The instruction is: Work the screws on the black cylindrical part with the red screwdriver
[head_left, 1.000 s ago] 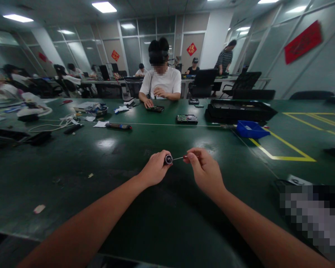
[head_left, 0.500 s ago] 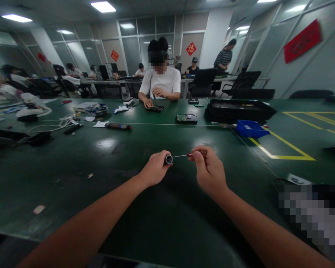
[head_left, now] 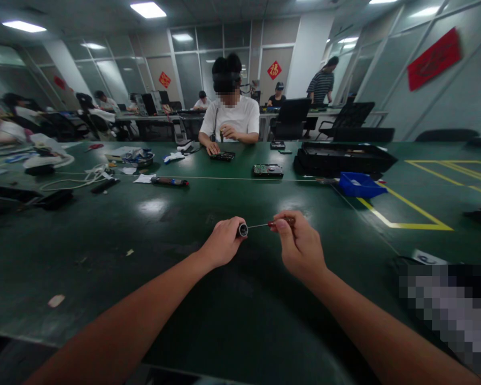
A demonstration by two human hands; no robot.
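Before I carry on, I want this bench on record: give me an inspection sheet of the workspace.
Surface: dark green table, yellow lines at right.
Job's things: dark cylinder with a pale-rimmed end; red-handled tool, thin shaft pointing towards that end, contact unclear.
Clutter: paper scrap, blue bin, long black tray.
Hands: left hand grips the cylinder; right hand grips the tool.
Cables: pale cable, loosely looped, at left.
Surroundings: co-worker seated opposite; other people further back.

Noted on desk [head_left: 176,326]: blue bin [head_left: 359,185], just before black tray [head_left: 324,164]; drive [head_left: 268,170], left of both. Red sign [head_left: 436,59] on right-hand wall [head_left: 475,88].
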